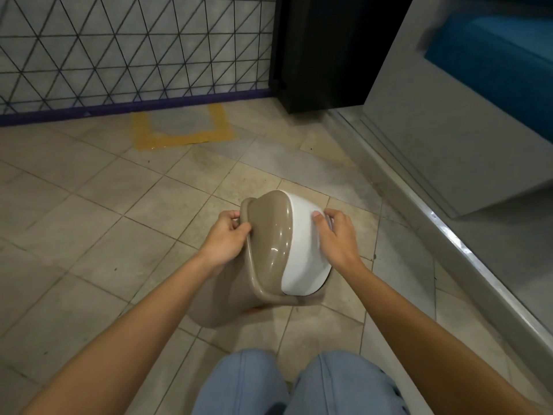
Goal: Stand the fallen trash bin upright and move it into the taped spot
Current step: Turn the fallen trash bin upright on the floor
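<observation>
Taupe plastic with a white swing lid, the trash bin (270, 256) sits on the tiled floor (89, 223) just ahead of the person's knees, its top facing the camera. It looks close to upright, though from this steep angle I cannot tell whether the base is flat on the tiles or still tipped. The left hand (229, 239) has its grip pinched on the rim at the bin's left side; the right hand (335, 236) has its grip curled over the white lid's right edge, thumb on top. So the standing-up step seems nearly or just done. What remains is the move: the taped spot (182, 128), a yellow outline against the purple baseboard (119, 107), lies well apart ahead and empty.
</observation>
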The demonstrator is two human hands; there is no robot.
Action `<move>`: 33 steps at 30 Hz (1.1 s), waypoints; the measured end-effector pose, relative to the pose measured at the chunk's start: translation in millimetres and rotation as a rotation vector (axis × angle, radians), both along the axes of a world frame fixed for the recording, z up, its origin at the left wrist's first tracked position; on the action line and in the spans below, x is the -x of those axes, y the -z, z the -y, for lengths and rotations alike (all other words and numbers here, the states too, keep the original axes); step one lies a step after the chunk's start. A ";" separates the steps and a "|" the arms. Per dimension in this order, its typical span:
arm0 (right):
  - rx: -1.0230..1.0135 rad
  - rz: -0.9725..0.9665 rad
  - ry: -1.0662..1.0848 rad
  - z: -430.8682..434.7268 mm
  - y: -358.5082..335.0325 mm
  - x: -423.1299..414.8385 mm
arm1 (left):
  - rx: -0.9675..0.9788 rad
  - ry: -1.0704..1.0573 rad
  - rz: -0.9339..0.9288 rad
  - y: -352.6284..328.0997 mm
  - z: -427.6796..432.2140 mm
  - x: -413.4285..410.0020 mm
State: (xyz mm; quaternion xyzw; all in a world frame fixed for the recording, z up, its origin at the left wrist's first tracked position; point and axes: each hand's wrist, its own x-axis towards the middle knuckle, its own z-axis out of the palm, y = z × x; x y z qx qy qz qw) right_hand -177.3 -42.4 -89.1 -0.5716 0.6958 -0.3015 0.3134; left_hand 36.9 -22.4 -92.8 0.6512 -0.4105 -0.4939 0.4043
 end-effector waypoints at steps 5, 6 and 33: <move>-0.445 0.212 0.088 -4.4 17.0 6.1 | 0.009 -0.061 -0.058 0.6 1.3 -20.9; -0.515 0.226 0.069 -4.7 17.1 5.6 | 0.008 -0.064 -0.074 0.9 1.9 -23.6; -0.473 0.201 -0.168 -15.0 -15.8 -10.4 | -0.067 -0.109 -0.001 19.0 -31.5 -53.1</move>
